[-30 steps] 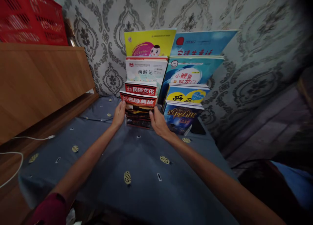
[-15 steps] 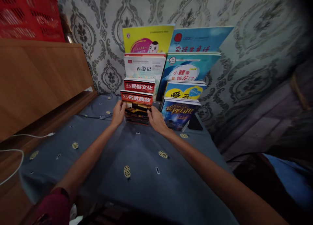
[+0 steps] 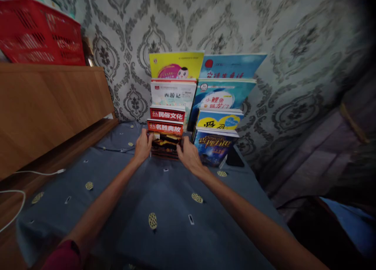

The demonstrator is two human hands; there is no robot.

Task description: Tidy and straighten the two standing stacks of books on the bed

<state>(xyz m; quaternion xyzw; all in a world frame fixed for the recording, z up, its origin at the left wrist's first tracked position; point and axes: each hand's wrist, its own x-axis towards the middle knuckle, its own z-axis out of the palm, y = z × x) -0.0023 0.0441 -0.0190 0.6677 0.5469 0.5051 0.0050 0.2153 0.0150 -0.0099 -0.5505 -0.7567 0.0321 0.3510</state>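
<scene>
Both hands are at the front book (image 3: 166, 138) of the left row, which has a red title band over a dark, golden picture. My left hand (image 3: 143, 146) grips its left edge, thumb in front. On the right edge my right hand (image 3: 188, 154) does the same, its other fingers partly hidden. The book stands upright on the dark blue cloth (image 3: 126, 207). Behind it rise another red-banded book (image 3: 168, 114), a white book (image 3: 173, 90) and a tall yellow book (image 3: 173, 60), in steps.
To the right stands a second stepped row: a dark blue book (image 3: 213, 148), a yellow-and-blue one (image 3: 219, 120) and taller blue books (image 3: 226, 93). A black flat object (image 3: 235, 158) lies beside them. At left are a wooden cabinet (image 3: 53, 109), a red basket (image 3: 44, 35) and a white cable (image 3: 38, 172).
The view has tilted up, so the books and hands sit lower in the picture. Both hands keep hold of the front book's sides.
</scene>
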